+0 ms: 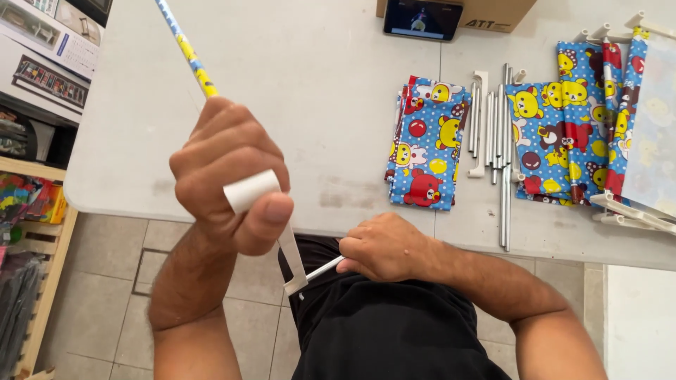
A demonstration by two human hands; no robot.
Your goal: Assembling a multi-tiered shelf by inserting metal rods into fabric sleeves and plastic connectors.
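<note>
My left hand (229, 176) is raised close to the camera, fist closed around a white plastic frame piece (251, 190). A rod covered in blue and yellow patterned fabric (186, 49) runs up and away from that fist. The white piece continues below my thumb to a bracket end (294, 274). My right hand (384, 248) sits near my waist, fingers pinched on a thin white rod (325, 268) that meets the bracket.
On the white table (310, 84) lie a folded stack of cartoon-print fabric (426, 144), a bundle of metal rods (496, 134), and more printed fabric pieces with white frames (584, 119). A phone (422, 17) leans on a cardboard box. Shelves with goods (32, 176) stand at left.
</note>
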